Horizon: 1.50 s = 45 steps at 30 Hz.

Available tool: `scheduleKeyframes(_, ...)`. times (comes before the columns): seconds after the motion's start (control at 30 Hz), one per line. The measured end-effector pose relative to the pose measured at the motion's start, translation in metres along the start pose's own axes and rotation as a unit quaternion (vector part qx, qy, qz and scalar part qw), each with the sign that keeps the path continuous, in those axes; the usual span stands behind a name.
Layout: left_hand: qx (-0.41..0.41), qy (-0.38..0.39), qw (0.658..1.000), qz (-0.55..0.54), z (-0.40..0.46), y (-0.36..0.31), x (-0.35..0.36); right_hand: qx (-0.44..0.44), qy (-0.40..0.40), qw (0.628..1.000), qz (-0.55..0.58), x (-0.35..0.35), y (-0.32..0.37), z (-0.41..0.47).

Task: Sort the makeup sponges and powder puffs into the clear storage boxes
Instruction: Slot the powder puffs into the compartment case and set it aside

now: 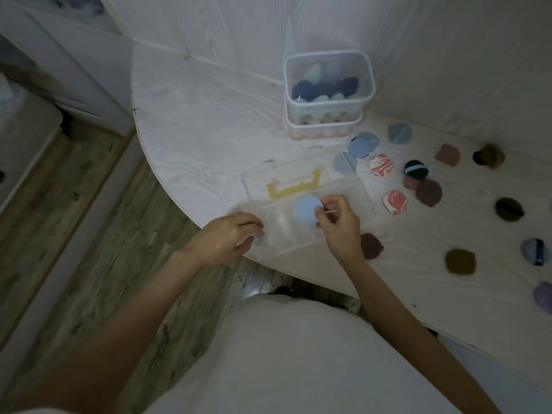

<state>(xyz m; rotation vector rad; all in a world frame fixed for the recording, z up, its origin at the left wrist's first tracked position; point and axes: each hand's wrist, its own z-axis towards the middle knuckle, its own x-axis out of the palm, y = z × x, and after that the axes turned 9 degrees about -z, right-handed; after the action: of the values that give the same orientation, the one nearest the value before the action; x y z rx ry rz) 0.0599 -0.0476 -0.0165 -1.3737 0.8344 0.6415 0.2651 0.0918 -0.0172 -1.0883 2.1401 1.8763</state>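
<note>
Right grip (334, 222) pinching light-blue puff (308, 209) over compartment box (301, 231); left grip (227, 237) curled at box edge, contents unclear. Sponges already in stacked tubs (328, 85); many puffs (460, 261) left on surface (209, 138).

Left hand (228, 236) blurred; small pale thing at its fingertips, kind unclear. Flat clear box (304, 210) smeared, dividers hard to trace. Lower tub (324, 128) mostly hidden under upper tub (328, 82). Purple puff (544, 297) cut by right edge.
</note>
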Motion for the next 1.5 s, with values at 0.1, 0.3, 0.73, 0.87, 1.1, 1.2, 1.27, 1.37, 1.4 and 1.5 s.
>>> scheduleKeyframes(0.1,0.01,0.061,0.998,0.007,0.001,0.008,-0.005,0.002,0.0,1.0,-0.001,0.0,-0.001,0.001)
scheduleKeyframes(0.3,0.084,0.088,0.991,0.058,0.018,0.006,-0.009,-0.006,-0.003,1.0,-0.016,-0.004,0.002,0.004)
scheduleKeyframes(0.73,-0.025,0.128,0.991,0.008,0.046,-0.025,0.004,-0.033,0.001,0.998,-0.045,-0.012,-0.002,-0.004)
scheduleKeyframes(0.87,-0.035,0.129,0.991,-0.024,0.048,-0.028,0.008,-0.044,0.003,0.998,-0.041,-0.013,-0.002,-0.006)
scheduleKeyframes(1.1,0.078,0.115,0.986,0.087,0.044,-0.027,0.01,-0.045,-0.015,0.998,-0.042,-0.015,0.0,-0.014)
scheduleKeyframes(1.2,0.084,0.107,0.986,0.094,0.044,-0.022,0.013,-0.047,-0.018,0.998,-0.04,-0.013,0.001,-0.019)
scheduleKeyframes(1.27,0.083,0.105,0.987,0.087,0.043,-0.02,0.014,-0.053,-0.016,0.998,-0.04,-0.011,0.002,-0.023)
scheduleKeyframes(1.37,0.068,0.082,0.992,0.065,0.039,-0.016,0.017,-0.083,-0.015,0.995,-0.045,-0.004,0.004,-0.032)
scheduleKeyframes(1.4,0.066,0.071,0.994,0.058,0.038,-0.015,0.019,-0.097,-0.02,0.993,-0.06,0.001,0.004,-0.036)
scheduleKeyframes(1.5,0.085,0.038,0.994,0.057,0.033,-0.012,0.023,-0.142,-0.068,0.976,-0.152,0.018,0.003,-0.045)
